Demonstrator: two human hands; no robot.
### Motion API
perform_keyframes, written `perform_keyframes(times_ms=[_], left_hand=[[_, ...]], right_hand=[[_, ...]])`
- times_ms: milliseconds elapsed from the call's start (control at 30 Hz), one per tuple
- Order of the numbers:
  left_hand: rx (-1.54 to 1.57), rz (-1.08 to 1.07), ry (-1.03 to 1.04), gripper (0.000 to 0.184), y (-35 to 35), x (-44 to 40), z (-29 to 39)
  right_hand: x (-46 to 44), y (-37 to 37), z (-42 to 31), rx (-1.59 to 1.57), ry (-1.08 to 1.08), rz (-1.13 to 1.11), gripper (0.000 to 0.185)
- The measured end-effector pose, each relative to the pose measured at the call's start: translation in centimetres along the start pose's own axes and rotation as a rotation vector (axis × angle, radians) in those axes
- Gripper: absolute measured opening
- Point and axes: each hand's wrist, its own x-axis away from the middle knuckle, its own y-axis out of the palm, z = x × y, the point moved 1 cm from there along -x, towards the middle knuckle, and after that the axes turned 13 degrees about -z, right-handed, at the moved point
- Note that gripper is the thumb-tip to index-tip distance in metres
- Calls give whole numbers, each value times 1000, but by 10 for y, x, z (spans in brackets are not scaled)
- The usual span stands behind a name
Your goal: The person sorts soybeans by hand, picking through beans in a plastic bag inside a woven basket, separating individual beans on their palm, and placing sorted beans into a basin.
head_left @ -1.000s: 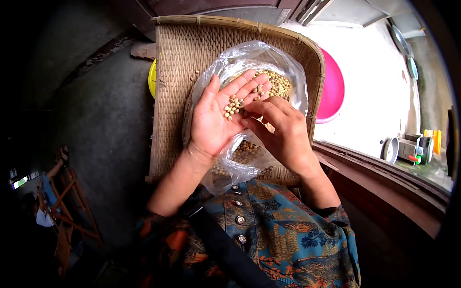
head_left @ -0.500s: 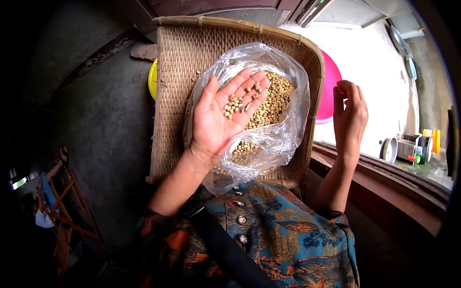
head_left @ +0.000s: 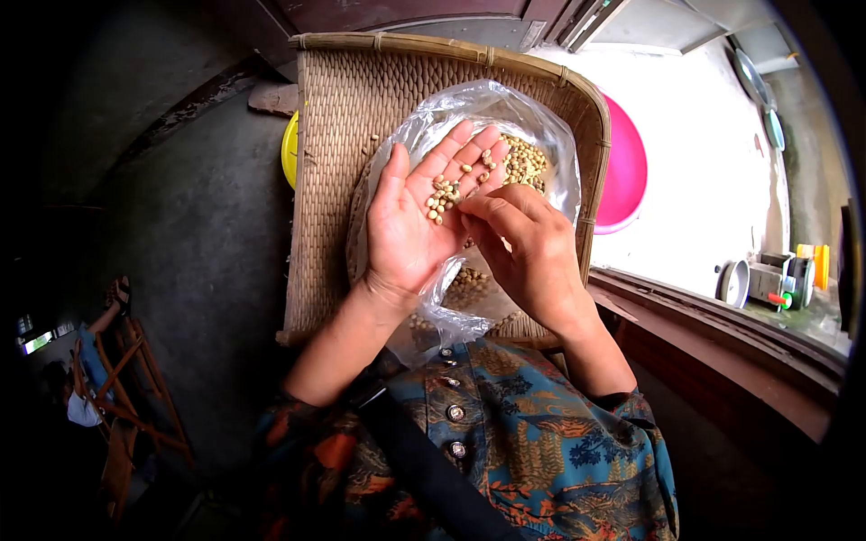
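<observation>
My left hand (head_left: 401, 234) lies palm up over the bag, fingers stretched out, with a small heap of pale yellow dried beans (head_left: 440, 200) in the palm and a few on the fingers. They look like soybeans; some are darker. My right hand (head_left: 537, 248) reaches in from the right, thumb and forefinger pinched at the edge of the left palm. Whatever its fingertips hold is hidden. Below both hands, a clear plastic bag (head_left: 559, 153) stands open with many more beans (head_left: 525, 164) inside. The bag sits in a woven bamboo winnowing basket (head_left: 338, 117).
A pink basin (head_left: 624, 171) stands beyond the basket's right side, and a yellow one (head_left: 290, 151) shows at its left. A wooden sill (head_left: 713, 338) runs along the right. At lower left is a wooden folding chair (head_left: 135, 379) with a person's foot near it.
My right hand has come left and down from above the pink basin to the left palm, its fingertips now at the beans. My left hand has barely moved.
</observation>
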Motion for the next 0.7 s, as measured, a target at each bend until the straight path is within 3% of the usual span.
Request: perform_keyframes(times_ms=[233, 700], left_hand=[[-109, -2, 34, 69, -5, 1, -2], [-160, 15, 109, 62, -8, 3, -10]], right_hand=[[-4, 9, -3, 46, 43, -31, 29], [-17, 16, -6, 142, 129, -162, 21]])
